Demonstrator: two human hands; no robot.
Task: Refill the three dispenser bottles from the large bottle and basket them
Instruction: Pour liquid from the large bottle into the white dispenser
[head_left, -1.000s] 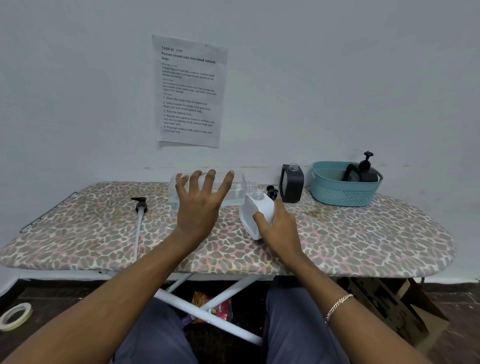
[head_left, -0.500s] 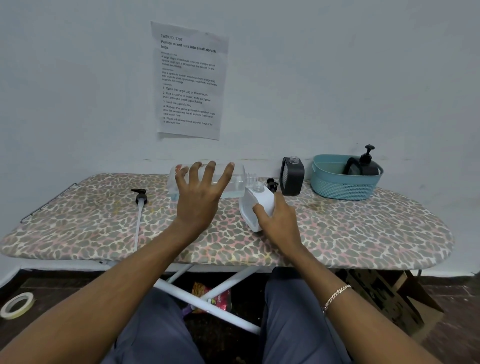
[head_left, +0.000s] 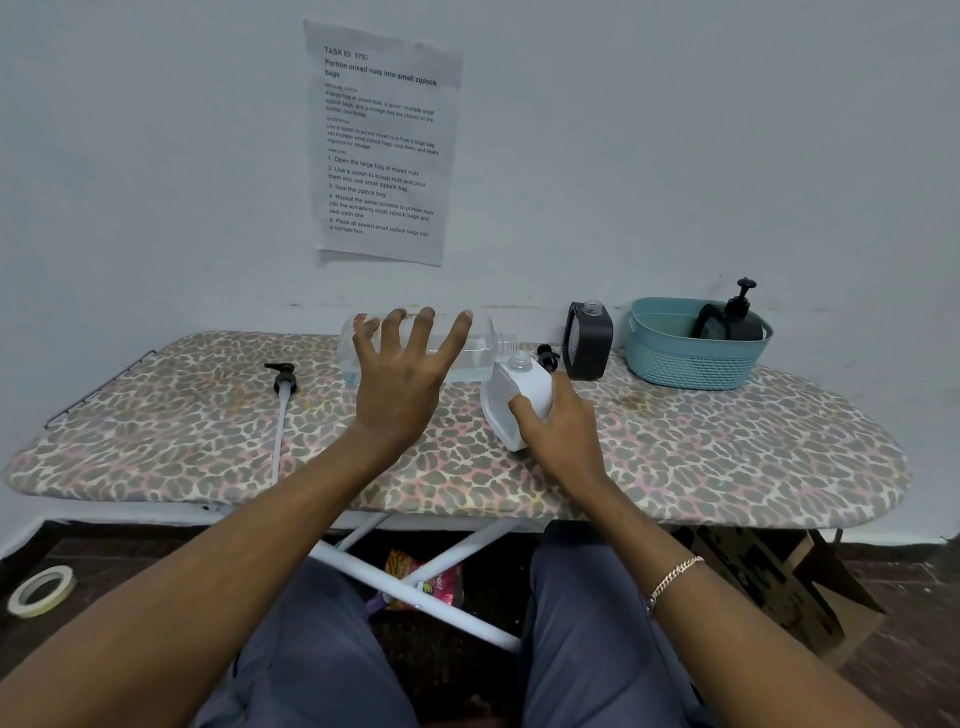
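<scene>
The sheet (head_left: 384, 145) on the wall above your hands reads "TASK ID 3797, Portion mixed nuts into small ziplock bags". Your left hand (head_left: 400, 395), fingers straight and spread, is over the large clear bottle (head_left: 480, 348), which lies on its side. Your right hand (head_left: 561, 441) grips the tilted, uncapped white dispenser bottle (head_left: 524, 387). Beyond your right hand stand an uncapped black bottle (head_left: 589, 343) and a teal basket (head_left: 675, 364) holding a black pump bottle (head_left: 727, 325).

Left grip (head_left: 400, 379) raised, fingers spread straight, back of hand to camera. Right grip (head_left: 561, 426) curled round white bottle (head_left: 524, 382). Both forearms stretched forward.
</scene>
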